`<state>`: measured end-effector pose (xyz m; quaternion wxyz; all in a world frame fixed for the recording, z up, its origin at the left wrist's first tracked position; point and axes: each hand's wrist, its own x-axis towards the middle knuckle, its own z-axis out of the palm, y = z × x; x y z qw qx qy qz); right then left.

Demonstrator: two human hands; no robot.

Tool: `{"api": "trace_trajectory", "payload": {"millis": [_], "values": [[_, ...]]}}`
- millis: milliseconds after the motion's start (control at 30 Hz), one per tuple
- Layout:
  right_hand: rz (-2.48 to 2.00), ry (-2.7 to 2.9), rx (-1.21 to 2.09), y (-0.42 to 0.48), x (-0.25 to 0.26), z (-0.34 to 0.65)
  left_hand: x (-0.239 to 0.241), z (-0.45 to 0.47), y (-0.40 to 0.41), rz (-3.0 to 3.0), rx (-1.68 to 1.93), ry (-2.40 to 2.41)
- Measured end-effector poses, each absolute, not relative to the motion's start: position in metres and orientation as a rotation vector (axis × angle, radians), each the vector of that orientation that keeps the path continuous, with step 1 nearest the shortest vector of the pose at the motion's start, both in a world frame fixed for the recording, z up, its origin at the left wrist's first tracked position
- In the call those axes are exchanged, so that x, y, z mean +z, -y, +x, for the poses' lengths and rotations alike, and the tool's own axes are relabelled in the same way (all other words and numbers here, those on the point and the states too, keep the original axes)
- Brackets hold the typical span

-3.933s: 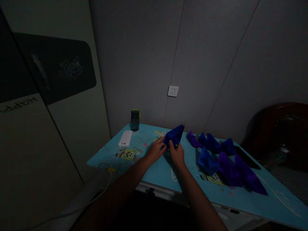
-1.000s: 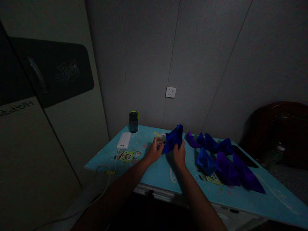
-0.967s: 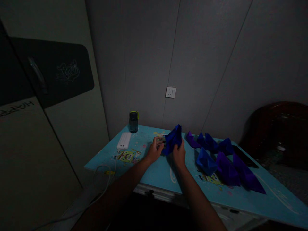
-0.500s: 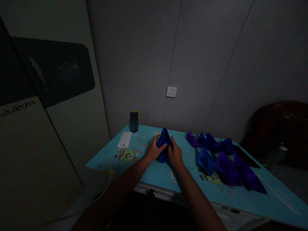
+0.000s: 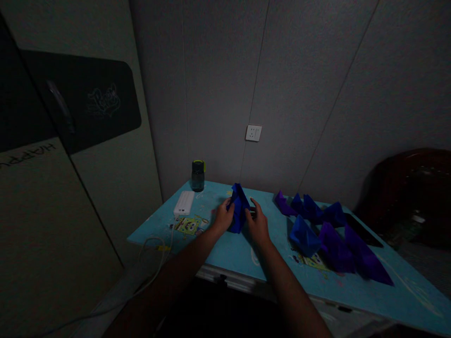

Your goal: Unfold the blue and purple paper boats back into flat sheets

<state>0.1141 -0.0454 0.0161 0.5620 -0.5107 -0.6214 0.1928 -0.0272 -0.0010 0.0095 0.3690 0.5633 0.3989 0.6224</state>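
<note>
A blue folded paper boat [image 5: 238,211] stands tilted above the middle of the table, its pointed end up. My left hand [image 5: 223,218] is closed on its left side, thumb in front and fingers partly hidden behind the paper. On the other side, my right hand [image 5: 258,224] has its thumb at the paper's right edge. Its fingers are apart and curved, with a gap between them and the paper. To the right, several finished paper boats lie on the table, among them a light blue boat [image 5: 304,236] and a purple boat [image 5: 336,249].
The light blue table [image 5: 225,258] carries a dark water bottle [image 5: 198,176] and a white power bank [image 5: 184,203] with a white cable [image 5: 165,263]. A dark flat device [image 5: 364,231] lies behind the boats. A wall socket [image 5: 253,133] is above; a cabinet [image 5: 105,188] stands left.
The blue paper boat has turned and shifted slightly left in my left hand. My right hand's fingers have come away from it and spread. The view has shifted a little.
</note>
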Motion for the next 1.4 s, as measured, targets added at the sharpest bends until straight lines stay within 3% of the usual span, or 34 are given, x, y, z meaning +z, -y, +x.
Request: {"api": "trace_trajectory", "payload": {"millis": [233,700,967,1400], "values": [[-1.117,1.562,0.66,0.043,0.005,0.109,0.011,-0.033,-0.001,1.417,1.756,-1.207],[-1.166,1.363,0.568,0.039,0.008,0.119,0.002,-0.029,-0.006,1.295,1.584,-0.982],[-1.222,1.703,0.219,0.04,0.009,0.118,-0.003,-0.032,-0.011,1.305,1.612,-1.1],[-1.646,2.028,-0.036,0.053,0.023,0.113,-0.007,-0.031,-0.014,1.23,1.609,-1.16]]}}
